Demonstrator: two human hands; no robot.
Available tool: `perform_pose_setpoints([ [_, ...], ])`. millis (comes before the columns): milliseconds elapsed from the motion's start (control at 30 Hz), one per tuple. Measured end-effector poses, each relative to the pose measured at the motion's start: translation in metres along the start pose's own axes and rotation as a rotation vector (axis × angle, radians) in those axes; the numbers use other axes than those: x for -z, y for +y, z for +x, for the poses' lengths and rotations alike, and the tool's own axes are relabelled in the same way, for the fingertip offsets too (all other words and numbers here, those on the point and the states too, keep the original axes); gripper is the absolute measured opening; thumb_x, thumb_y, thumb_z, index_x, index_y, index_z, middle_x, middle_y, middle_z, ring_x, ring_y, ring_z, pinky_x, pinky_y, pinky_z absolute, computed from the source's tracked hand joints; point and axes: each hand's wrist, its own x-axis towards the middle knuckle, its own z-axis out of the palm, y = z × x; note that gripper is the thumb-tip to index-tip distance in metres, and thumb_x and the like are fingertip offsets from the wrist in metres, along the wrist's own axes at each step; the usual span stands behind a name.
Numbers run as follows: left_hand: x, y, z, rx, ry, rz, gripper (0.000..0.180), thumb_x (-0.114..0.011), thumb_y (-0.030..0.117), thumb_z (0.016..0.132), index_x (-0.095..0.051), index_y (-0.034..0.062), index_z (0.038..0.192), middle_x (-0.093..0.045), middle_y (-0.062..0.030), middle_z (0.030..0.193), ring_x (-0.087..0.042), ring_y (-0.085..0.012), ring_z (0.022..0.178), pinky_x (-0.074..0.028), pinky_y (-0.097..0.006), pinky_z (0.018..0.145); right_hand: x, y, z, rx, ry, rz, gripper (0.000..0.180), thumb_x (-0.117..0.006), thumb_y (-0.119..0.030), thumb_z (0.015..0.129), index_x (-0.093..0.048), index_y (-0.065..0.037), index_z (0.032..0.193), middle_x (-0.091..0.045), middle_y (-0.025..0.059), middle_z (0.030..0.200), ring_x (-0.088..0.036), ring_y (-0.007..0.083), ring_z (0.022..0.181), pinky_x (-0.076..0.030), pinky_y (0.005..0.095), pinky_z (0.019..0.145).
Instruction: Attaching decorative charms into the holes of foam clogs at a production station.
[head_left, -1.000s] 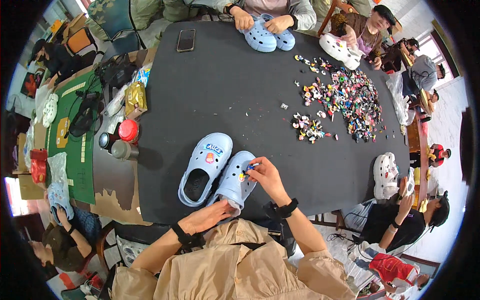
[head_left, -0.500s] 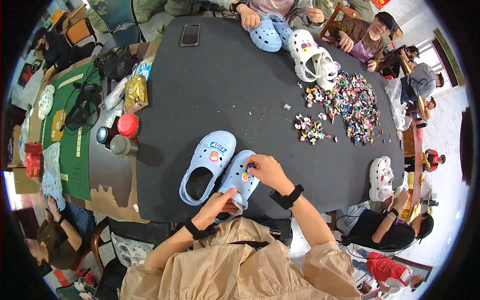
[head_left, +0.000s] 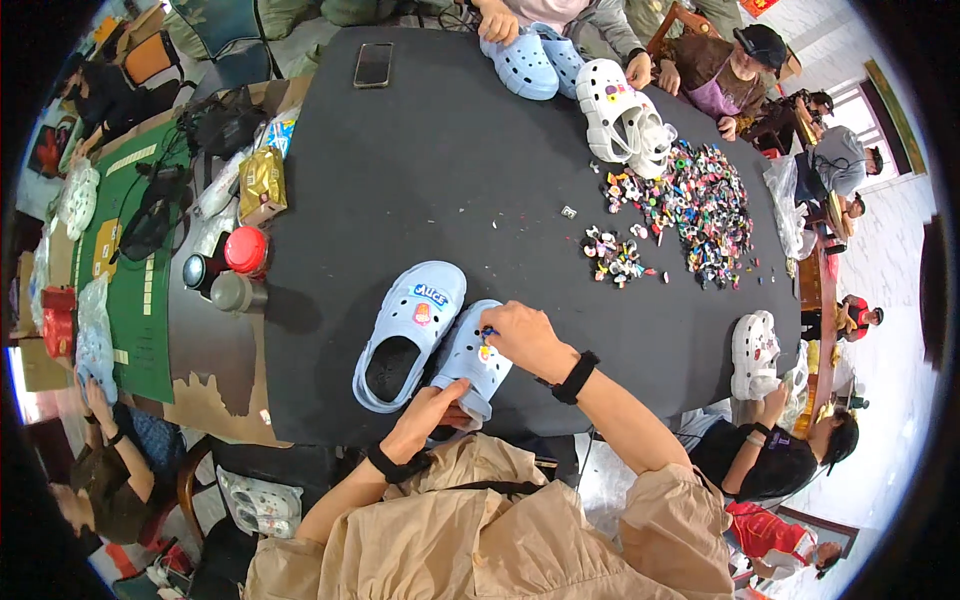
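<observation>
Head view: a blue charm juts left from the right grip.

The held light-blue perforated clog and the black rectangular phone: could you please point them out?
Held light-blue perforated clog (head_left: 466, 364), head view: top of the upper.
Black rectangular phone (head_left: 374, 65), head view: middle of the screen.

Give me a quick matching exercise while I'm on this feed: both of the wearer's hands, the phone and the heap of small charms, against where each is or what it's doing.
1. Left hand
2. Phone
3. Right hand
4. Heap of small charms

A. Pinching a small blue piece
B. On the right part of the black tabletop
C. Gripping the heel end of a light-blue clog
D. Near the tabletop's far left corner

Pairs: 1-C, 2-D, 3-A, 4-B
</observation>
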Motion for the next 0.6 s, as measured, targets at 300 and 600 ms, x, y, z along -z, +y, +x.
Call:
perform_pose_setpoints([
  [300, -0.004, 0.001, 0.000, -0.019, -0.016, 0.010, 0.054, -0.051, 0.044, 0.093, -0.058, -0.0059, 0.112, -0.066, -0.0167, 0.102, -0.066, -0.0237, 0.092, -0.052, -0.033, 0.084, -0.014, 0.041, 0.024, -0.122, -0.119, 0.231, 0.090, -0.078, -0.026, 0.064, -0.035, -0.007, 0.140, -0.042, 0.0191, 0.135, -0.041, 0.0374, 0.126, -0.040, 0.0440, 0.101],
  [600, -0.003, -0.007, -0.003, -0.028, -0.041, -0.037, 0.064, -0.050, 0.053, 0.091, -0.058, -0.0065, 0.112, -0.063, -0.0141, 0.107, -0.062, -0.0206, 0.097, -0.049, -0.031, 0.085, -0.046, 0.063, -0.026, -0.151, 0.167, 0.835, 0.061, -0.062, -0.035, 0.086, -0.044, -0.002, 0.135, -0.050, 0.0171, 0.129, -0.050, 0.0280, 0.118, -0.042, 0.0365, 0.098],
])
